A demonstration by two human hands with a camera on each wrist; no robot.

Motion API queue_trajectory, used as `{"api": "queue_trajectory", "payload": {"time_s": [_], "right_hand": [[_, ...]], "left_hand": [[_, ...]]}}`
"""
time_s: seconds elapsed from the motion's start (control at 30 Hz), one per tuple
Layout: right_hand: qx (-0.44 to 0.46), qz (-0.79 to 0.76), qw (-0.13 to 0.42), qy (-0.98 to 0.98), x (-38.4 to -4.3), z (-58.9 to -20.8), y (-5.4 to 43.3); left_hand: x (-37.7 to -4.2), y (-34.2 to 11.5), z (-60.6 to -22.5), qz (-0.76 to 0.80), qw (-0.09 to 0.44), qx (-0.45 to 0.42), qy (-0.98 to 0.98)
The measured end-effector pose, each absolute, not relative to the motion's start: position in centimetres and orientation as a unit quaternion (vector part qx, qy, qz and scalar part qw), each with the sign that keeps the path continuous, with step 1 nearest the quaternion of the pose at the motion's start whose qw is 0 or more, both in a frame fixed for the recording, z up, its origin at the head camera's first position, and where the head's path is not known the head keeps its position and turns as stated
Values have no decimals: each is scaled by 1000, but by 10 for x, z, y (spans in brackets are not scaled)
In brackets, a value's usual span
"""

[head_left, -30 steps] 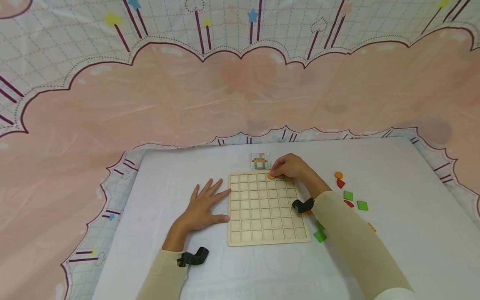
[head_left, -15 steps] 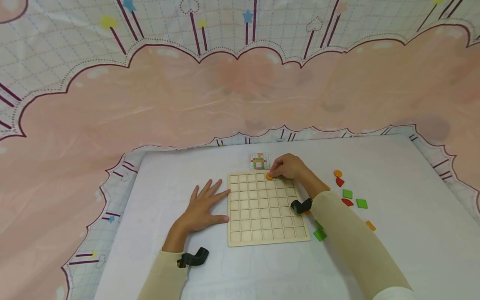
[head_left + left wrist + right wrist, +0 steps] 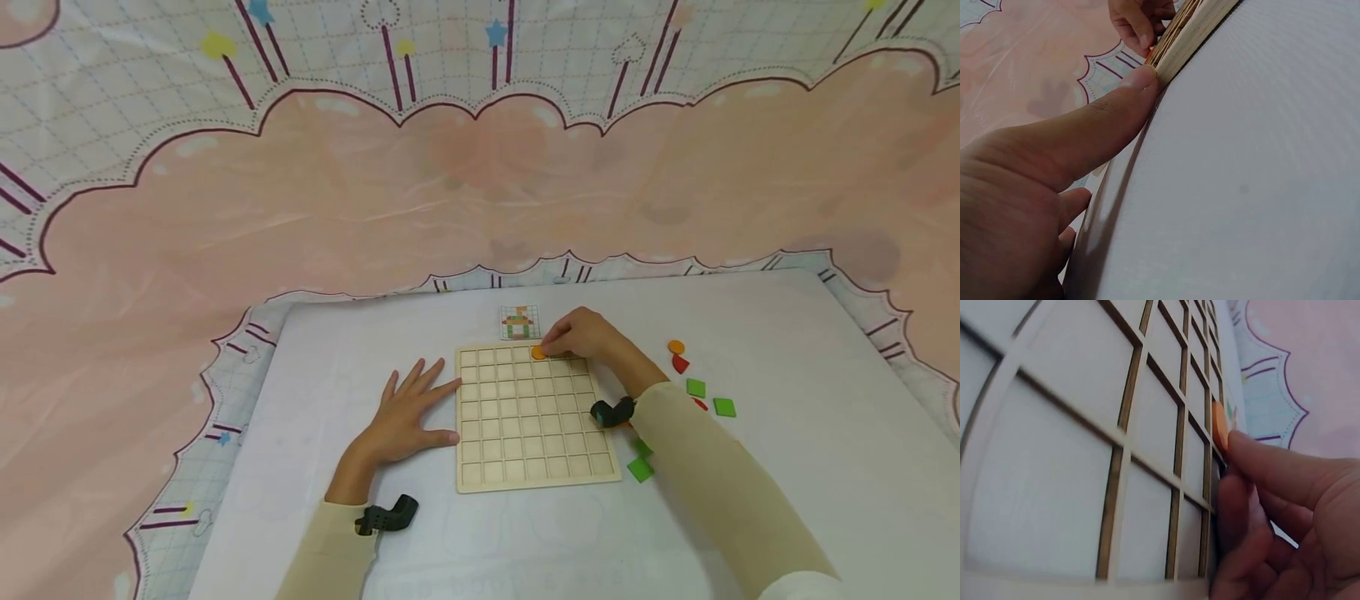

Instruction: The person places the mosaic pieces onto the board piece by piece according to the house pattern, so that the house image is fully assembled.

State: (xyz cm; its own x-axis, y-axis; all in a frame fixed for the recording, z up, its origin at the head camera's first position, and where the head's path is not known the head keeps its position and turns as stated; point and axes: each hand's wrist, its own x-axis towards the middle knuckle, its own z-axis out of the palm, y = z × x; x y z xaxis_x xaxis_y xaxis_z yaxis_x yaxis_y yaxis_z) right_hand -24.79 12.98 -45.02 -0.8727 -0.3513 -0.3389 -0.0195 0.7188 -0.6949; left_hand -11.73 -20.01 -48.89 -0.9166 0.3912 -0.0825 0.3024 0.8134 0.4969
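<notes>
A pale wooden grid board lies on the white table. My right hand is at its far edge, with thumb and fingertips pinching a round orange disc in the top row of cells. In the right wrist view the disc stands on its edge against the thumb tip, tilted within a cell. Fingers spread, my left hand rests on the table at the board's left side. Its thumb touches the board's edge in the left wrist view.
A small picture card lies beyond the board. Right of it are another orange disc, a red piece and green squares. Another green square lies near the board's right corner. The right sleeve hides part of the table.
My right wrist and forearm have shifted slightly right, and the sleeve now covers an orange piece seen half a second ago. The orange disc stays in the top row; my left hand has not moved.
</notes>
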Motion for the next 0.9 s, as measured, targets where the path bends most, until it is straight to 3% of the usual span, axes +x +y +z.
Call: {"api": "queue_trajectory", "payload": {"time_s": [0.37, 0.6, 0.9], "right_hand": [[-76, -394, 264, 877, -243, -429, 175], [-81, -342, 245, 904, -240, -411, 226], [-51, -305, 226, 924, -237, -415, 288]], "left_hand": [[-118, -200, -489, 247, 84, 189, 947], [-117, -199, -487, 253, 80, 195, 944], [-116, -199, -487, 252, 85, 189, 945]]}}
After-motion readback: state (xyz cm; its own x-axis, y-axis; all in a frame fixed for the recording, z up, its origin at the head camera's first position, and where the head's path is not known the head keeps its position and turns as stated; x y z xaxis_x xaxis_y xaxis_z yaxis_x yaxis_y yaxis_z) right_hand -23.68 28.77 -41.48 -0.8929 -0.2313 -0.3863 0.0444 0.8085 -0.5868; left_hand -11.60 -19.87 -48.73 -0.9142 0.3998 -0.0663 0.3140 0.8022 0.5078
